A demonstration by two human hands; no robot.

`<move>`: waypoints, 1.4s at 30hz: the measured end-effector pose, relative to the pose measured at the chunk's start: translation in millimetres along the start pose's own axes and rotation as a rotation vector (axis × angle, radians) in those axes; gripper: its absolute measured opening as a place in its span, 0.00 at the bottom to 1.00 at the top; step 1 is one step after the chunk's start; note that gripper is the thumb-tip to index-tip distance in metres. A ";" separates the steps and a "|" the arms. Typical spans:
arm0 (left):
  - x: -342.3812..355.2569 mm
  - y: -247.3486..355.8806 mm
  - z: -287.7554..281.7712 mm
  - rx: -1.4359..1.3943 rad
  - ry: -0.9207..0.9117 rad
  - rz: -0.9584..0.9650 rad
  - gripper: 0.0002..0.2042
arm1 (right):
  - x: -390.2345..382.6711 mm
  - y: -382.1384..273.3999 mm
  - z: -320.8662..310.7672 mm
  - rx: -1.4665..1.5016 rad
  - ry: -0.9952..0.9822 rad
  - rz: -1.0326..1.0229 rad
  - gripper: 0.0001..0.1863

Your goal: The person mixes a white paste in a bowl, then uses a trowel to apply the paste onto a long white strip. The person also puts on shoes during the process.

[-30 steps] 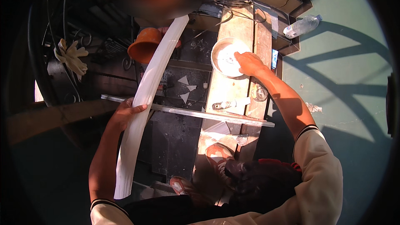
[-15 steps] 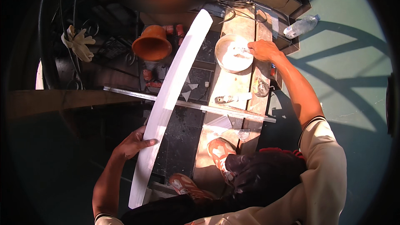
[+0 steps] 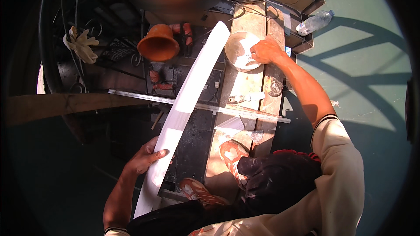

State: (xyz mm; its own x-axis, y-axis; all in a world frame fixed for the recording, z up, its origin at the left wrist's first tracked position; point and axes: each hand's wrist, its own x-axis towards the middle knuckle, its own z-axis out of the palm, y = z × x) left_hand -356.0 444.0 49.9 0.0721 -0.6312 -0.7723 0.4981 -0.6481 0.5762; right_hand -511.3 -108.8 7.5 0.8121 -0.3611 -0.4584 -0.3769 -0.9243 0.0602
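Grasping a smooth white strip (image 3: 188,91), left fingers (image 3: 161,153) curl; right fingers (image 3: 258,50), grip unclear, overlap the plank's (image 3: 236,85) left-edge bowl (image 3: 232,49).

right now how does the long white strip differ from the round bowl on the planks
The white strip is long and narrow; the bowl is round and hollow. The left hand holds the strip, while the bowl rests on the planks. Both catch bright sunlight.
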 end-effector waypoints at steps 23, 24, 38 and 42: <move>31.1 21.2 12.2 0.013 -0.045 0.134 0.34 | -63.1 2.1 81.1 1.056 0.373 0.441 0.18; 29.7 25.6 17.7 0.007 -0.034 0.161 0.36 | -64.0 2.6 81.1 1.062 0.359 0.448 0.18; 13.0 26.5 27.6 -0.035 0.040 0.176 0.42 | -8.8 -14.1 25.1 0.157 0.313 0.132 0.16; 8.6 19.1 20.8 -0.053 0.099 0.133 0.41 | 2.1 -24.6 14.0 0.118 0.306 0.049 0.16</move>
State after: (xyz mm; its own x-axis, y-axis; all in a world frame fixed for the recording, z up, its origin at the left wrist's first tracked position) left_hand -363.8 417.4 59.8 0.2239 -0.6631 -0.7142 0.5231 -0.5366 0.6622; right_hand -506.5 -85.1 -7.4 0.8811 -0.4420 -0.1685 -0.4535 -0.8905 -0.0355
